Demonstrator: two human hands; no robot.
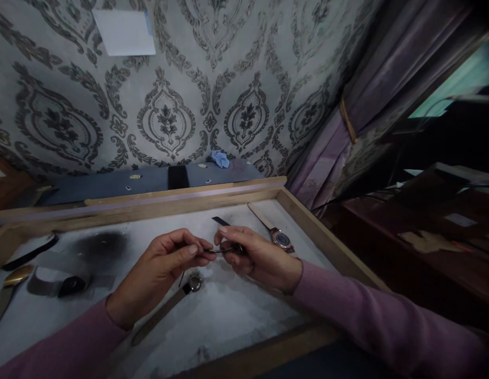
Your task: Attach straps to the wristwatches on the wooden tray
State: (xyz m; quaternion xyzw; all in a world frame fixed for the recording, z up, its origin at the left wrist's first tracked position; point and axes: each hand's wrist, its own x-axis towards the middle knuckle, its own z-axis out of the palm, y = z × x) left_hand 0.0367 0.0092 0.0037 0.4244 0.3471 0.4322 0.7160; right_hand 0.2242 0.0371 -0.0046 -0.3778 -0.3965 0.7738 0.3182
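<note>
My left hand point(165, 263) is closed, thumb and fingers pinching a thin metal piece point(217, 251) that bridges the gap to the other hand. My right hand point(256, 258) curls around a small dark object, mostly hidden by the fingers, so its kind cannot be made out. Behind that hand a black strap end point(220, 221) shows; whether it joins the held object is unclear. Below the hands lies a small round wristwatch point(195, 283) with a grey-brown strap. Right of my right hand rests a wristwatch with a dark round face point(282, 240) and a pale strap.
A wooden-rimmed tray point(307, 226) with a white bottom surrounds the work. At its left are a black strap point(31, 253), a gold-coloured piece point(17, 276) and a black rounded item point(73, 286). Behind stand a blue ledge point(153, 182) and a crumpled blue cloth point(220, 159).
</note>
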